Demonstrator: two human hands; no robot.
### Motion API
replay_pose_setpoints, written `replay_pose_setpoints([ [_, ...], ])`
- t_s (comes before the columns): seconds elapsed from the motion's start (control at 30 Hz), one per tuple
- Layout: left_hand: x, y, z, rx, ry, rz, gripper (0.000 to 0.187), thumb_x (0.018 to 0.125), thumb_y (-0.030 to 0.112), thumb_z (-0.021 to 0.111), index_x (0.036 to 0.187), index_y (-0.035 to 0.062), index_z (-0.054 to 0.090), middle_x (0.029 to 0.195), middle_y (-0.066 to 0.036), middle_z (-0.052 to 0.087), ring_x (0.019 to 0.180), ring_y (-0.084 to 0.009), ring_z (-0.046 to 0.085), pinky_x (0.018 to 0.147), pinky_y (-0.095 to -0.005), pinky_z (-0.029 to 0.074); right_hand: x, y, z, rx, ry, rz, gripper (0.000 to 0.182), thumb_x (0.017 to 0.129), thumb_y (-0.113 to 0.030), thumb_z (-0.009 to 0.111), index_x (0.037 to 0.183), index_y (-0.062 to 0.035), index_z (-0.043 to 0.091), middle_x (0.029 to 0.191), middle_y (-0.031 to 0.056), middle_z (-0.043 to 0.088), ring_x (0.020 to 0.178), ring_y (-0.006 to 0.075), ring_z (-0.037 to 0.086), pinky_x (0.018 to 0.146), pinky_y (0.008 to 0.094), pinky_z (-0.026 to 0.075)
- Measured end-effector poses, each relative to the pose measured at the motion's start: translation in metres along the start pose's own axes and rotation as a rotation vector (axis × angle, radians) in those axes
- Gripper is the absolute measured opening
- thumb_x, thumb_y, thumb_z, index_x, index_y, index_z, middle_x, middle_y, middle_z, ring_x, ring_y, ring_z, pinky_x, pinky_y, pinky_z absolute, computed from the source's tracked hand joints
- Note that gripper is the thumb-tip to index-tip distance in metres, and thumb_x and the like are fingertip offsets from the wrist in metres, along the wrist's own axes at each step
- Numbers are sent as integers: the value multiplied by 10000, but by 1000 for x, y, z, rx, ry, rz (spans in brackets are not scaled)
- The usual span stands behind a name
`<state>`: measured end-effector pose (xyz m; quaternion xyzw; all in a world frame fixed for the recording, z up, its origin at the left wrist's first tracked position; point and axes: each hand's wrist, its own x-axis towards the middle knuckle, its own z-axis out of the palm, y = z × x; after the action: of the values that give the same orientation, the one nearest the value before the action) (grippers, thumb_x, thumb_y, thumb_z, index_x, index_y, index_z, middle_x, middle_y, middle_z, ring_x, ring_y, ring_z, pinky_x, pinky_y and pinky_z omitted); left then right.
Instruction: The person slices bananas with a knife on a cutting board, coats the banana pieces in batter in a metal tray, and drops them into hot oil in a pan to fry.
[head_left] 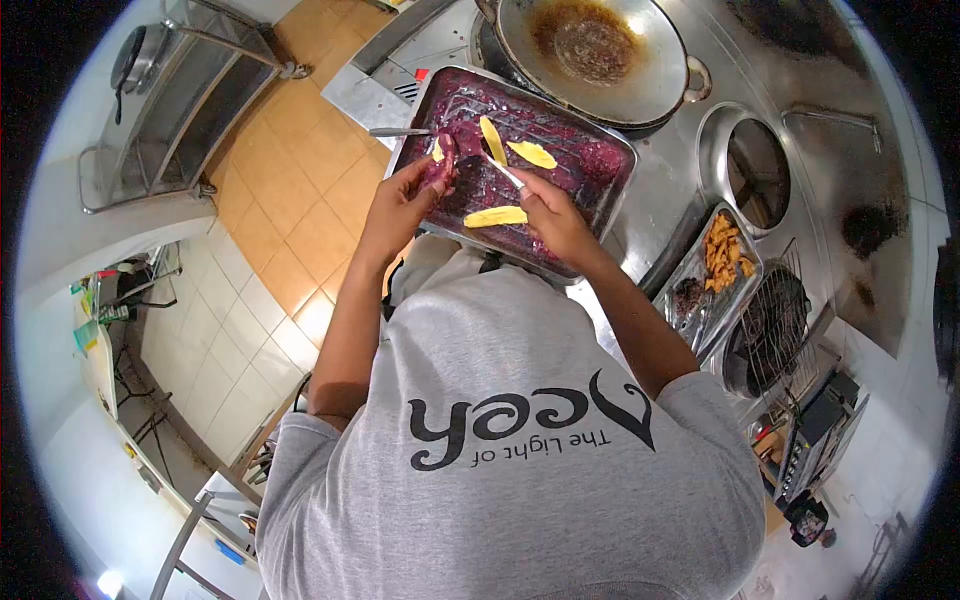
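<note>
A rectangular metal tray point(625, 150) holds sticky purple mash point(603, 160) spread over its bottom. Between the fingers of my left hand point(408, 196) is a yellow slice smeared with purple mash point(440, 165), over the tray's left part. My right hand point(556, 218) grips a slim metal utensil point(503, 172) that points into the tray; its far end is hard to make out against the mash. Several long yellow slices point(531, 154) lie on the mash around it. A second metal utensil point(398, 132) rests across the left rim.
A large wok point(655, 40) with brown oil residue sits just behind the tray. To the right are a smaller tray point(690, 265) with orange-brown fried pieces point(724, 252), a round burner opening point(757, 172) and a wire rack point(775, 325). A metal trolley point(190, 120) stands on the left.
</note>
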<state>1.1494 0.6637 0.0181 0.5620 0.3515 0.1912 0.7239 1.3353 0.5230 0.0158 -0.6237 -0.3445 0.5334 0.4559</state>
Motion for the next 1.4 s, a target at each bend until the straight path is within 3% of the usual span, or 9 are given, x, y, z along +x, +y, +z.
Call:
replay_pose_setpoints([
  [0.2,-4,2,8,522,172,37,307,904,156,599,1132,-50,610,806,-60,661,730,-79,587,654,-232,467,0,-7,13,-33,-27,22,402,962,-137,393,1354,-58,435,815,-34,454,633,50,406,587,209,404],
  [0.27,-6,1,8,426,118,-65,279,910,184,596,1111,-6,632,754,-20,629,676,-62,561,572,-210,421,1,-10,16,-84,-28,6,399,962,-127,392,1353,-60,437,831,-28,469,640,52,415,593,212,409],
  [0.47,-8,-2,-1,321,100,-173,288,888,164,620,1109,-21,634,760,-48,651,652,-76,576,586,-246,461,13,20,15,-330,65,-450,382,967,-114,382,1338,-58,454,861,-15,506,639,51,433,590,206,408],
  [0.67,-13,-9,-9,581,229,83,259,858,135,643,1085,10,648,832,-140,684,687,-137,633,627,-268,490,0,-19,2,-71,-124,31,394,964,-139,380,1345,-72,455,802,-29,487,614,51,412,552,200,380],
  [0.9,-17,1,-7,913,320,310,258,809,89,653,1061,36,648,885,-159,672,750,-293,666,665,-328,524,3,-20,-4,-62,-154,110,412,953,-152,386,1355,-87,446,739,-48,436,601,47,383,533,198,359],
  [0.97,-16,0,-8,975,368,414,241,792,73,661,1032,49,659,924,-123,672,781,-267,665,669,-334,527,3,-21,-5,-55,-152,98,424,947,-140,386,1364,-78,429,724,-57,409,585,44,361,522,199,344],
  [1.1,-11,-7,-7,1051,400,644,278,764,28,658,1039,66,665,982,-85,670,837,-246,655,699,-325,531,5,-21,-6,119,-152,300,398,926,-105,405,1308,-9,463,992,81,595,820,149,560,698,300,490],
  [1.2,-4,-4,-6,1066,379,746,326,738,-2,644,1055,74,663,1004,-74,665,879,-250,642,736,-329,529,2,-31,-1,389,-181,400,492,910,-88,416,1397,-50,354,695,-81,319,543,26,287,486,192,265],
  [1.4,8,-7,-5,1206,101,790,351,753,28,571,1090,81,654,1098,-90,632,1003,-264,595,847,-351,493,0,-14,-7,599,-182,390,439,923,-123,416,1354,-42,397,699,-79,327,534,18,277,464,183,256],
])
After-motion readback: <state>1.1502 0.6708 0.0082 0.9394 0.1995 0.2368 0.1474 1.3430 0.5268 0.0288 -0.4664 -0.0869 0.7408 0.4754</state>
